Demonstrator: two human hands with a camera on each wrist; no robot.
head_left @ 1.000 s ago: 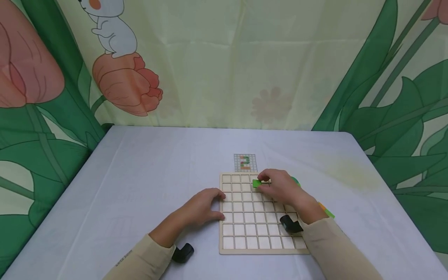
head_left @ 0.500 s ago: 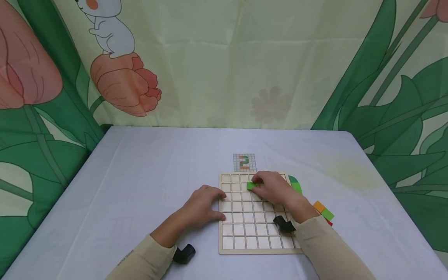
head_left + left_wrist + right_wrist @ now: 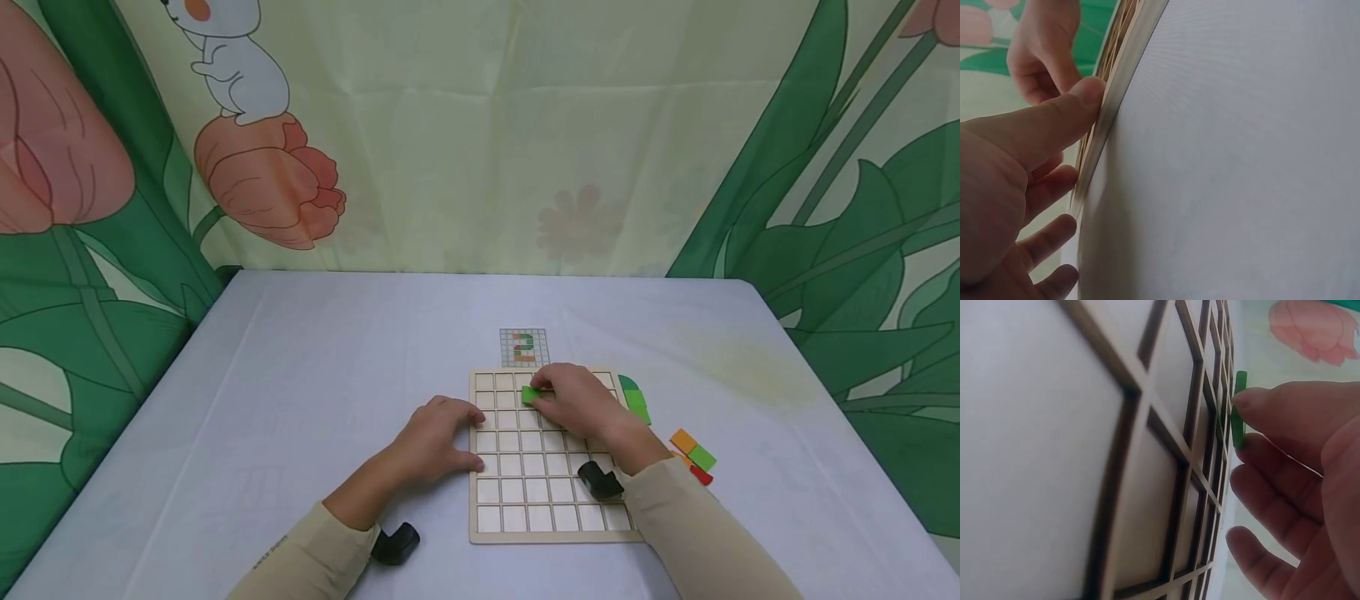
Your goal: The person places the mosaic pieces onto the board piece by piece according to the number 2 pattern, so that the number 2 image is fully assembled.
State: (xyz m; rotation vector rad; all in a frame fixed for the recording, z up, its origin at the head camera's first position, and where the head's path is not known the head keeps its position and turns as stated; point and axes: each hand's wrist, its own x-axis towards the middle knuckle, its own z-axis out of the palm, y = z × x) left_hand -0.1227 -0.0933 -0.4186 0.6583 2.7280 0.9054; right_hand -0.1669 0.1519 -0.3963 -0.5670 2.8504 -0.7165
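Observation:
A light wooden board with a raised grid of white cells lies on the table. My right hand is over its upper part and pinches a small green square tile between thumb and fingers. In the right wrist view, the tile appears edge-on near the grid; whether it touches the board cannot be told. At the board's left edge is my left hand, thumb and index finger spread apart. The left wrist view has the left thumb touching the board's side.
A small card with a coloured grid pattern lies just beyond the board. Dark green and light green tiles sit by the upper right edge. Further right lie orange, green and red tiles.
My right hand has shifted left across the board with the green tile, uncovering the tiles on the right. The left hand stays at the board's edge.

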